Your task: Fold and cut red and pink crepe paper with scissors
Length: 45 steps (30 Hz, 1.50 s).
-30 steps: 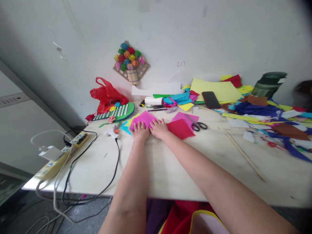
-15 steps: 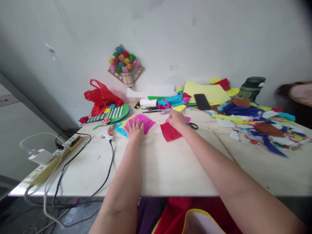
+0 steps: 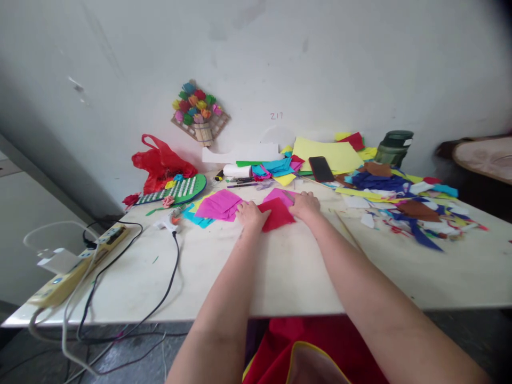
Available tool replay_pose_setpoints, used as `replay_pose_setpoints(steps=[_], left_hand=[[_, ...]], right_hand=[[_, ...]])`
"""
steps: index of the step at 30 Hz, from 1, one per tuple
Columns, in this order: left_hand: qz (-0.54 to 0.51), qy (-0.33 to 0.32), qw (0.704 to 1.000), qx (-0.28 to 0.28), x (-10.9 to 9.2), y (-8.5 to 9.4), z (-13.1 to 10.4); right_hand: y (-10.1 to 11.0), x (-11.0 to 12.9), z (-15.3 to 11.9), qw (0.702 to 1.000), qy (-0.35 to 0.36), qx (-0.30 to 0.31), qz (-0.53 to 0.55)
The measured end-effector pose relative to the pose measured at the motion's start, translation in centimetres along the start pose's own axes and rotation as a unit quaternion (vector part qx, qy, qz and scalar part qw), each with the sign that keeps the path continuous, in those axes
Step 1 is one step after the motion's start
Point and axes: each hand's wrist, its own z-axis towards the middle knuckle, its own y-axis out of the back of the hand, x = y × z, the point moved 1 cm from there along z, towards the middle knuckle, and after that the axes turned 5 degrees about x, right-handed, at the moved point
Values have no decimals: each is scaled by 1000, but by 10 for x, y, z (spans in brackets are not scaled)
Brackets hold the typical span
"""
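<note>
My left hand (image 3: pixel 250 215) rests on the table at the left edge of a red paper sheet (image 3: pixel 279 214), its thumb stretched onto the sheet and its fingers by the magenta sheets. At the red sheet's right side, my right hand (image 3: pixel 306 205) is closed over the handle end of the scissors (image 3: pixel 288 196); only a grey blade shows, pointing left. Beneath the scissors, partly covered by the red sheet, is a pink sheet (image 3: pixel 277 193). To the left lie overlapping magenta sheets (image 3: pixel 219 205), with blue sheets (image 3: pixel 200 217) and a bit of yellow sticking out.
Heaped paper scraps (image 3: pixel 416 210) cover the right side, beside a thin stick (image 3: pixel 349 232). A phone (image 3: pixel 320 169) and a green bottle (image 3: pixel 394 148) stand behind. A corded glue gun (image 3: pixel 170 221) and power strip (image 3: pixel 80 266) are on the left, cables trailing over the edge.
My left hand has left the magenta sheets and moved right to the red sheet. My right hand has shifted right, over the scissors' handles, uncovering more red and pink paper.
</note>
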Motion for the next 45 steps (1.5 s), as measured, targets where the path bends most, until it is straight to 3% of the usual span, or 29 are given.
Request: replay_pose_setpoints(steps=[2,10,18,33,42,45], left_hand=[[-10,-8,1000,-29,-2,-9,-4],[-79,-77,994,24,-4,-14,1],[-174,-58,982,32,-1,-14,2],[-312,6,950,-4,10,-17,10],[-274,-3,962,-15,9,-14,8],[-278,-10,960,-25,11,-16,9]], right_hand=[[0,1,0,1000,1,7,0],[-1,5,-1,1000,-9,13,2],[1,0,1,999,-22,34,-12],[-7,-11,5,999,-22,-15,-20],[-4,-8,1,999,-9,-15,-28],[-6,-15,3,999,-40,-26,-24]])
